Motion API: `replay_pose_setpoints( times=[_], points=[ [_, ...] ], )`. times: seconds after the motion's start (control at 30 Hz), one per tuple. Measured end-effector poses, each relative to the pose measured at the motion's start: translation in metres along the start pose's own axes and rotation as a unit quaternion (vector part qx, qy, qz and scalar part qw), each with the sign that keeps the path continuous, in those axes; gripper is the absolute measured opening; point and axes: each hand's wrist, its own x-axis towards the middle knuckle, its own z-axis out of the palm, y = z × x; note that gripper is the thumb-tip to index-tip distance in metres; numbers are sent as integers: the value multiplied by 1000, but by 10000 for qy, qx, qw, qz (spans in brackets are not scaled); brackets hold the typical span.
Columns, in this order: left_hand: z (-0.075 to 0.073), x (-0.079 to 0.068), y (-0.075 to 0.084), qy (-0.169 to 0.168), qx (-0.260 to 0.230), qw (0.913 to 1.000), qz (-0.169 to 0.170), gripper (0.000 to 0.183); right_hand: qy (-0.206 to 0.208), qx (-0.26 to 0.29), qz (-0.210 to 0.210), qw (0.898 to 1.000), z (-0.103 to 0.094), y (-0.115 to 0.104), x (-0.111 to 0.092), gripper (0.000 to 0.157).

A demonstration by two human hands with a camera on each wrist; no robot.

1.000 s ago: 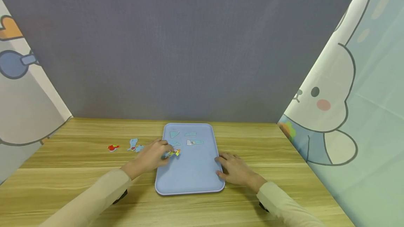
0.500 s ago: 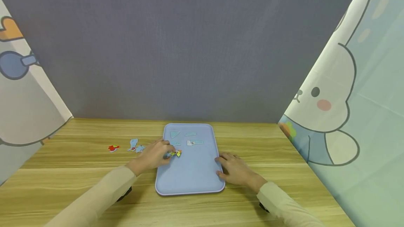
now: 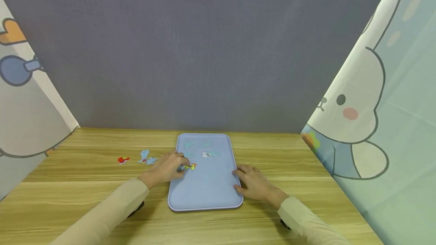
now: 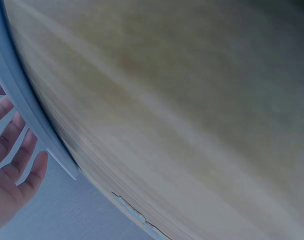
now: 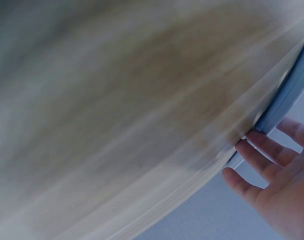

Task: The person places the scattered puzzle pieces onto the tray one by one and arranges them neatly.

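My left hand (image 3: 167,168) reaches over the left rim of a pale blue tray (image 3: 207,188). Its thumb and fingers pinch a small, irregular puzzle piece (image 3: 190,166) printed in yellow, orange and light blue, close over the tray floor; the hand covers part of it. In the left wrist view the fingers (image 4: 27,155) pass beyond the rim, and the piece is out of sight. My right hand (image 3: 255,183) rests on the tray's right rim with relaxed, spread fingers. Light blue pieces (image 3: 189,145), (image 3: 210,154) lie flat in the tray's far half.
Left of the tray, on the wooden table (image 3: 102,184), lie a red piece (image 3: 123,160) and light blue pieces (image 3: 144,155), (image 3: 151,160). A dark grey panel (image 3: 190,67) rises behind the table. Printed cartoon curtains (image 3: 361,124) hang at both sides.
My left hand has shifted slightly to the right with the colourful puzzle piece, which now sits a little farther into the tray. The right hand stays on the rim.
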Motion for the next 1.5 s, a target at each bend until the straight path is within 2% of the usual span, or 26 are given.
replay_pose_setpoints(
  times=[0.5, 0.77, 0.97, 1.3, 1.5],
  points=[
    [0, -2, 0, 60, -150, 9999, 4, 24, -5, -27, 4, 10000, 2, 1, -1, 47],
    [-7, -6, -4, 155, -233, 9996, 28, 25, -61, -7, 64, 10000, 1, 0, -1, 48],
    [-15, -12, -14, 184, -373, 9990, -147, 25, -113, -62, 76, 9999, 1, 1, -1, 49],
    [-25, -25, -36, 237, -75, 9987, -439, 36, -82, -50, 64, 9999, 1, 1, 0, 48],
    [-27, -36, -48, 252, 87, 9986, -462, 32, -101, -45, 60, 9999, 2, 1, -1, 49]
  ],
)
